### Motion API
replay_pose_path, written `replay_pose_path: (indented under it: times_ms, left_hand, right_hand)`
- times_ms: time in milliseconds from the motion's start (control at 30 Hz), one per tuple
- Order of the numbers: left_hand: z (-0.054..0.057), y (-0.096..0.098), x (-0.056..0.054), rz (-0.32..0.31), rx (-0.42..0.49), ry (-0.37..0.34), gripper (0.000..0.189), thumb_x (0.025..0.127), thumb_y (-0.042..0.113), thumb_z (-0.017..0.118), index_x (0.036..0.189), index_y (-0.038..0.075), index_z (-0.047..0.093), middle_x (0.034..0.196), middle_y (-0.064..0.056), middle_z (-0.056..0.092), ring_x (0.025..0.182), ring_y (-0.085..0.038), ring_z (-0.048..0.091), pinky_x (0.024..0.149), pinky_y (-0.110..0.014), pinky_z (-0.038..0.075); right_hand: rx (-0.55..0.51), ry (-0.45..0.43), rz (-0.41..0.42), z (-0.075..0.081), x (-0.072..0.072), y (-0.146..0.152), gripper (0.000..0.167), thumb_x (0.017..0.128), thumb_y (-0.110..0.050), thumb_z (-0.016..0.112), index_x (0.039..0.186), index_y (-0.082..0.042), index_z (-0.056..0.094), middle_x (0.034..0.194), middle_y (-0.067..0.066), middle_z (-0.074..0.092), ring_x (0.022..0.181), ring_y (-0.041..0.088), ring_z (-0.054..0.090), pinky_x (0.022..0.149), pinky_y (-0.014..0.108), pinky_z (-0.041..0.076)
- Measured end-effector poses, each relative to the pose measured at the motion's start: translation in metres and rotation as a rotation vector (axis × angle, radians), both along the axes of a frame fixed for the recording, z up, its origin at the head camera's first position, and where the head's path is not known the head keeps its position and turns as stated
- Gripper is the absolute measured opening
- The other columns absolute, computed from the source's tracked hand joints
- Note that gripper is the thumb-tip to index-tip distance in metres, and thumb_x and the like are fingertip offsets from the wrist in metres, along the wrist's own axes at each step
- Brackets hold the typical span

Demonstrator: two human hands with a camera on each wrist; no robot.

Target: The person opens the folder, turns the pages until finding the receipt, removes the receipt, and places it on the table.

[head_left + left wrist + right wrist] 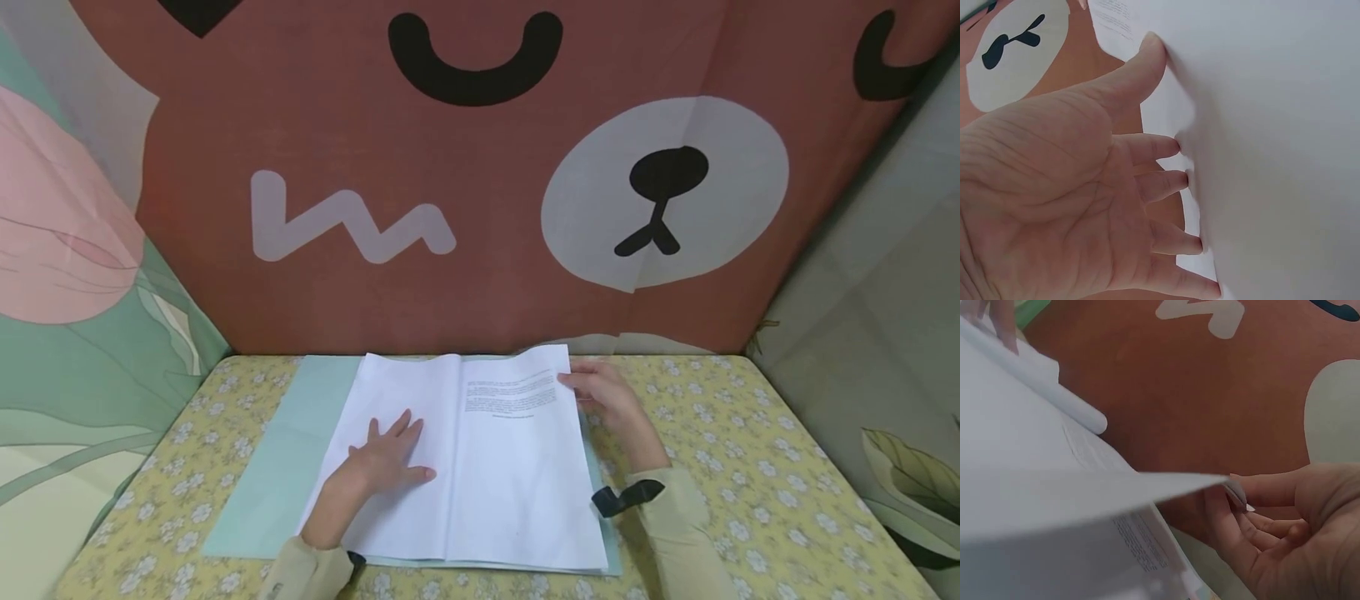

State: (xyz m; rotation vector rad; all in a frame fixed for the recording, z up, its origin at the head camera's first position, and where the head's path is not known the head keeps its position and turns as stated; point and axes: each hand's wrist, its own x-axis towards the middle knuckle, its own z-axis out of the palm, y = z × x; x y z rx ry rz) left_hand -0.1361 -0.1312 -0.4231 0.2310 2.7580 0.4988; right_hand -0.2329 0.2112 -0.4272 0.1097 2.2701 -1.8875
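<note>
A stapled-looking stack of white pages (517, 483) lies spread on a pale green folder (262, 492). My left hand (386, 462) rests on the blank left page (360, 525) with its fingers spread; in the left wrist view the fingertips (1179, 145) press against the white paper. At the upper right corner my right hand (603, 392) pinches a page between thumb and fingers. That page (1147, 487) is lifted in the right wrist view, with another printed page (1141, 544) below it. A short block of print (510, 396) shows near the top of the right page.
Under the folder is a table with a yellow flowered cloth (750, 483). Close behind it hangs a reddish-brown cartoon backdrop (480, 292). Further printed cloth panels stand at the left (67, 375) and right (885, 333). Dark bands sit on both wrists.
</note>
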Motion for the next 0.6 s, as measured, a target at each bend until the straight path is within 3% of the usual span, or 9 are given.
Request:
replay_pose_path:
  times_ms: [233,400,600]
  left_hand:
    - [0.006,0.001,-0.001,-0.027,-0.015,0.020,0.078,0.098,0.042,0.070,0.156,-0.001,0.041,0.165,-0.025,0.028,0.146,-0.065,0.015,0.108,-0.080,0.025]
    - [0.007,0.005,-0.001,-0.012,0.015,0.019,0.072,0.101,0.037,0.067,0.156,-0.001,0.042,0.164,-0.027,0.030,0.150,-0.056,0.020,0.114,-0.072,0.026]
    - [0.007,0.009,-0.002,0.002,0.022,0.015,0.067,0.102,0.033,0.066,0.156,0.000,0.043,0.164,-0.026,0.032,0.151,-0.052,0.022,0.116,-0.069,0.027]
  right_hand:
    - [-0.216,-0.053,0.079,0.004,0.001,-0.007,0.046,0.103,-0.011,0.064,0.144,0.008,0.053,0.122,0.013,0.070,0.097,0.017,0.071,0.081,0.029,0.061]
    - [-0.335,-0.090,0.122,0.005,0.003,-0.012,0.047,0.104,-0.008,0.062,0.145,0.010,0.050,0.113,0.007,0.070,0.097,0.016,0.070,0.082,0.027,0.061]
    - [-0.501,-0.133,0.108,0.009,0.009,-0.017,0.037,0.104,-0.006,0.061,0.138,0.005,0.053,0.111,0.006,0.067,0.092,0.015,0.068,0.081,0.026,0.060]
